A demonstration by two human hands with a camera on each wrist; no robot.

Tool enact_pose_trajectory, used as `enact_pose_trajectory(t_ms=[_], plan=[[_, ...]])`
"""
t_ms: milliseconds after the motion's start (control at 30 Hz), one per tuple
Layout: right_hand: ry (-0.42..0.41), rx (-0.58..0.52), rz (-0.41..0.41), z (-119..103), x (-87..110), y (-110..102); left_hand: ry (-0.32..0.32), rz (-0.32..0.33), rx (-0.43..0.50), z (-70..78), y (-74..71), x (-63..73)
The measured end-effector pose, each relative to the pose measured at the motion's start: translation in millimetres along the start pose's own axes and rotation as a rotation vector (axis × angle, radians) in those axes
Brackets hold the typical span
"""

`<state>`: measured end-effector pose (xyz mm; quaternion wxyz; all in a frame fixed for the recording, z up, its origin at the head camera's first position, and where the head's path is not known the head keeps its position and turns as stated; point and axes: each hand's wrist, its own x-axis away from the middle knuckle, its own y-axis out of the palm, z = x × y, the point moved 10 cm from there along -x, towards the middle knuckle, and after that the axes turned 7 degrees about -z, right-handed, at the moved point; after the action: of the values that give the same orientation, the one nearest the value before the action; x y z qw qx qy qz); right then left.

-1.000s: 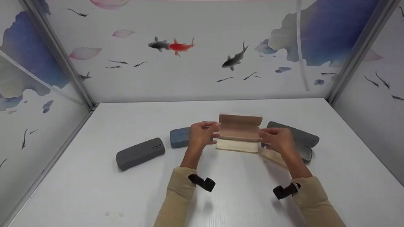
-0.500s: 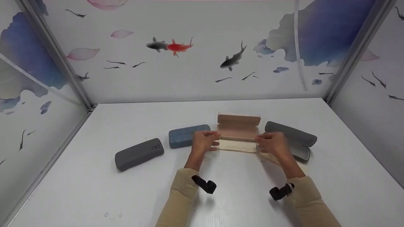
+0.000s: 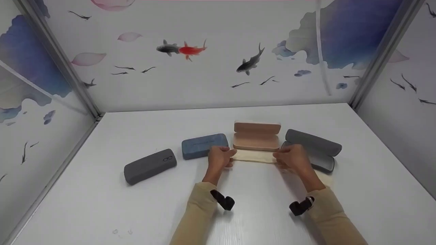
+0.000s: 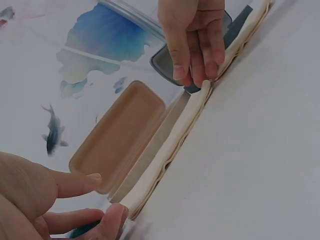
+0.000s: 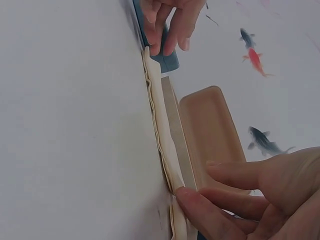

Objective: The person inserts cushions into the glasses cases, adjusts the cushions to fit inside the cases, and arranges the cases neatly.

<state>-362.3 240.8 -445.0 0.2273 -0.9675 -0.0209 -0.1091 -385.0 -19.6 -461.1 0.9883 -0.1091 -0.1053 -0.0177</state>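
Note:
A folded cream cloth (image 3: 253,156) lies flat on the table, just in front of a tan glasses case (image 3: 256,140) whose lid is raised. At the cloth's left end is my left hand (image 3: 218,159), its fingertips touching or very near the edge. My right hand (image 3: 293,157) is at the opposite end, fingertips against the cloth (image 5: 162,120). Both wrist views show a gap between thumb and fingers on each hand, with the fingers mostly straight. The inside of the tan case (image 4: 120,130) shows nothing in it.
Left of the tan case are a closed blue glasses case (image 3: 202,143) and a closed grey one (image 3: 150,166) with a glasses print. To the right stands an opened dark grey case (image 3: 315,143), with another cream cloth (image 3: 324,177) partly behind my right wrist. Printed walls enclose the table.
Both hands have moved down from the sides of the tan case to the ends of the cream cloth. The blue case, partly covered by my left hand before, shows more now.

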Motion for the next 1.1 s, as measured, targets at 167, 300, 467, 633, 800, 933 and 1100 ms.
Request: enact_pose_trajectory(t_ms=[167, 300, 467, 633, 800, 933, 1100], plan=[[0.026, 0.0, -0.008, 4.0, -1.7, 4.6, 0.005, -0.003, -0.002, -5.0, 2.5, -1.3], [0.054, 0.008, -0.018, 7.4, -2.5, 8.7, -0.001, 0.017, -0.028, -9.3, 0.7, -2.3], [0.073, 0.021, -0.02, 10.9, -4.4, 9.4, 0.011, 0.026, -0.037, -10.4, 2.3, -2.8], [0.059, 0.024, -0.017, 11.3, -6.6, 9.4, 0.043, 0.039, -0.076, -6.8, 2.3, -2.9], [0.053, 0.038, -0.016, 12.6, -7.1, 10.0, 0.064, 0.043, -0.13, -4.3, 3.1, -1.7], [0.05, 0.054, -0.02, 11.4, -6.7, 10.6, 0.083, 0.051, -0.142, -2.3, 1.0, 0.5], [0.063, 0.052, -0.024, 8.4, -5.8, 9.4, 0.085, 0.062, -0.203, 3.5, -2.0, 3.2]])
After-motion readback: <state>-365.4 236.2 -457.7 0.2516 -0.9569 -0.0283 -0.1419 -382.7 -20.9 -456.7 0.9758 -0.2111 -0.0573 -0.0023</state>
